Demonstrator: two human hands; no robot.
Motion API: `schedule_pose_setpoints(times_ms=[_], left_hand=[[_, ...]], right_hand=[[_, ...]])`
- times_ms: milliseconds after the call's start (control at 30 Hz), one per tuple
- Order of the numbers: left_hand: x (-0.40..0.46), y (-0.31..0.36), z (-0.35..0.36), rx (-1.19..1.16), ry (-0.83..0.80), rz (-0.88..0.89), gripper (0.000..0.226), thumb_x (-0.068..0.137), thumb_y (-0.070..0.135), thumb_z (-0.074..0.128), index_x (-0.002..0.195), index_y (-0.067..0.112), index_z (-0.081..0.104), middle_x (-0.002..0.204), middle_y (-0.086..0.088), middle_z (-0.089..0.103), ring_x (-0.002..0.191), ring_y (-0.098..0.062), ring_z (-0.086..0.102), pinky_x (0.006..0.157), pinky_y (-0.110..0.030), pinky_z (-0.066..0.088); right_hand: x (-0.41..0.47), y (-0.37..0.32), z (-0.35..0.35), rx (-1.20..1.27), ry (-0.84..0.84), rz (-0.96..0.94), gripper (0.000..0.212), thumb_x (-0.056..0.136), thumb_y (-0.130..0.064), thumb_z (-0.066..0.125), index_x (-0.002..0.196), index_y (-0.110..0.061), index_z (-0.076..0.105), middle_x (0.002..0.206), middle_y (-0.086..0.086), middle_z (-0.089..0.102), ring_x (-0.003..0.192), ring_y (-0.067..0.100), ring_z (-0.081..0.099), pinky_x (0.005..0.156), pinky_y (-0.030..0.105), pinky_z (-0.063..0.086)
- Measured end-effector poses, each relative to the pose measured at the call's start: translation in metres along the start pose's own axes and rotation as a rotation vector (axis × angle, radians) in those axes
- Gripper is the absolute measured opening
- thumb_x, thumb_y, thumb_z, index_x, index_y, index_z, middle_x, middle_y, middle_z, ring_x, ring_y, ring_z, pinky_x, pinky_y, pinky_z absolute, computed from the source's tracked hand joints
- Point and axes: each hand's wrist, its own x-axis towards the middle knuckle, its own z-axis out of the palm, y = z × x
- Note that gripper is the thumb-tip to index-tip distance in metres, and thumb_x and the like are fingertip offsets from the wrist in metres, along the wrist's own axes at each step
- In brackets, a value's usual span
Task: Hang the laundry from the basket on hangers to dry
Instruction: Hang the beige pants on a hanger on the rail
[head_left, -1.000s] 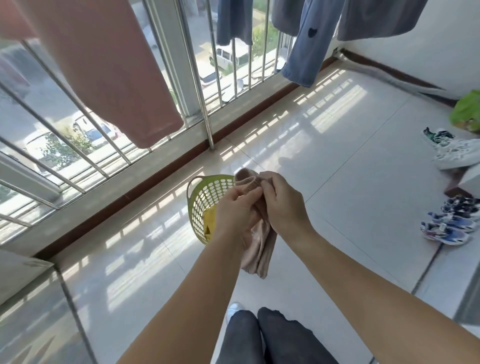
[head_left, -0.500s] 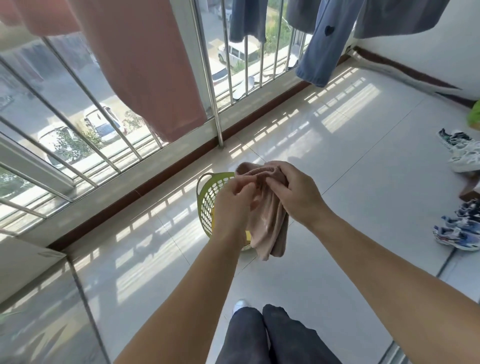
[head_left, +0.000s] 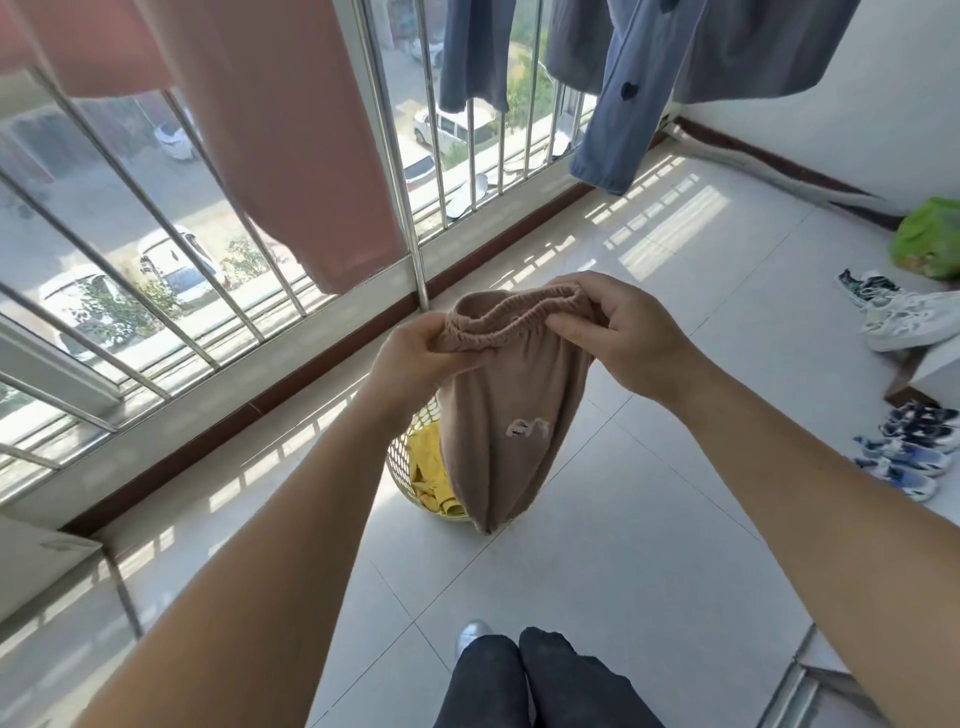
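A pair of beige-brown pants (head_left: 506, 431) with an elastic waistband hangs in front of me. My left hand (head_left: 415, 358) pinches the left end of the waistband and my right hand (head_left: 618, 332) pinches the right end, stretching it open between them. Behind and below the pants, a green-yellow mesh laundry basket (head_left: 402, 457) stands on the tiled floor with a yellow garment (head_left: 428, 473) inside; the pants hide most of the basket.
A pink garment (head_left: 270, 130) and blue-grey clothes (head_left: 623, 93) hang overhead along the barred window (head_left: 410, 208). Several shoes (head_left: 904, 312) and a green bag (head_left: 930, 239) lie at the right wall. My legs (head_left: 535, 680) stand below on pale tiles.
The bunched pants have been lifted and unfolded; my hands moved apart along the waistband, spreading it, and the legs now hang down over the basket.
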Motion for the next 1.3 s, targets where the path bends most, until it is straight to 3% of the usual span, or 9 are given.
schedule_pose_setpoints(times_ms=[100,233,333,400,500,767,867,1000,1300], left_hand=[[0.008,0.007,0.0,0.029,-0.001,0.064,0.024,0.068,0.002,0.077,0.082,0.018,0.067,0.08,0.005,0.065,0.071,0.002,0.06,0.07,-0.013,0.048],[0.021,0.012,-0.001,0.108,0.036,0.14,0.018,0.07,0.007,0.077,0.079,0.017,0.066,0.072,0.007,0.06,0.064,0.005,0.053,0.064,-0.009,0.042],[0.032,0.014,0.0,0.111,0.125,0.194,0.017,0.073,0.009,0.077,0.075,0.02,0.063,0.066,0.013,0.056,0.056,0.011,0.049,0.057,-0.005,0.037],[0.039,0.013,-0.001,0.107,0.169,0.224,0.018,0.073,0.012,0.077,0.073,0.023,0.062,0.061,0.018,0.055,0.056,0.011,0.049,0.057,-0.005,0.036],[0.053,0.007,-0.001,0.095,0.23,0.233,0.025,0.074,0.014,0.076,0.067,0.029,0.058,0.054,0.021,0.053,0.06,0.004,0.046,0.063,-0.017,0.037],[0.084,-0.027,0.006,0.172,0.309,0.151,0.033,0.075,0.01,0.074,0.062,0.034,0.055,0.061,0.014,0.051,0.066,-0.008,0.049,0.069,-0.032,0.043],[0.097,-0.049,0.01,0.194,0.379,0.07,0.031,0.075,0.012,0.074,0.061,0.032,0.054,0.062,0.009,0.054,0.066,-0.008,0.049,0.069,-0.031,0.044],[0.123,-0.081,0.018,0.15,0.432,-0.02,0.017,0.076,0.01,0.073,0.086,0.023,0.067,0.081,0.005,0.065,0.081,-0.012,0.06,0.081,-0.036,0.053],[0.18,-0.151,0.014,0.068,0.442,-0.13,0.022,0.078,0.003,0.071,0.084,0.022,0.064,0.078,0.005,0.062,0.074,-0.005,0.056,0.074,-0.019,0.049]], right_hand=[[0.01,0.003,-0.009,-0.142,0.082,0.007,0.017,0.086,-0.016,0.065,0.102,-0.021,0.064,0.084,-0.012,0.063,0.082,0.007,0.059,0.076,0.022,0.047],[0.026,0.005,-0.01,-0.272,0.202,0.004,0.019,0.084,-0.021,0.067,0.102,-0.019,0.066,0.085,-0.002,0.063,0.077,0.02,0.056,0.072,0.03,0.046],[0.039,0.007,-0.006,-0.228,0.276,-0.003,0.02,0.083,-0.017,0.068,0.102,-0.021,0.067,0.079,-0.01,0.061,0.073,-0.001,0.055,0.063,0.007,0.037],[0.047,0.007,-0.002,-0.183,0.303,-0.005,0.02,0.082,-0.014,0.068,0.101,-0.019,0.068,0.074,-0.02,0.056,0.069,-0.014,0.052,0.059,0.003,0.034],[0.061,0.01,0.002,-0.146,0.318,-0.005,0.02,0.083,-0.015,0.067,0.102,-0.02,0.068,0.077,-0.02,0.059,0.07,-0.016,0.052,0.06,0.003,0.035],[0.105,0.057,0.011,-0.1,0.13,0.0,0.021,0.084,-0.013,0.065,0.103,-0.021,0.067,0.082,-0.017,0.061,0.074,-0.015,0.055,0.069,0.003,0.04],[0.119,0.081,0.021,-0.104,0.035,0.008,0.022,0.084,-0.013,0.064,0.105,-0.02,0.066,0.088,-0.009,0.064,0.079,0.0,0.058,0.075,0.017,0.047],[0.143,0.121,0.035,-0.117,-0.052,0.011,0.02,0.084,-0.017,0.064,0.104,-0.022,0.066,0.086,-0.01,0.061,0.085,0.009,0.057,0.077,0.026,0.048],[0.198,0.2,0.085,-0.128,-0.139,0.032,0.022,0.082,-0.019,0.065,0.104,-0.024,0.066,0.085,-0.012,0.059,0.085,0.009,0.056,0.08,0.026,0.047]])
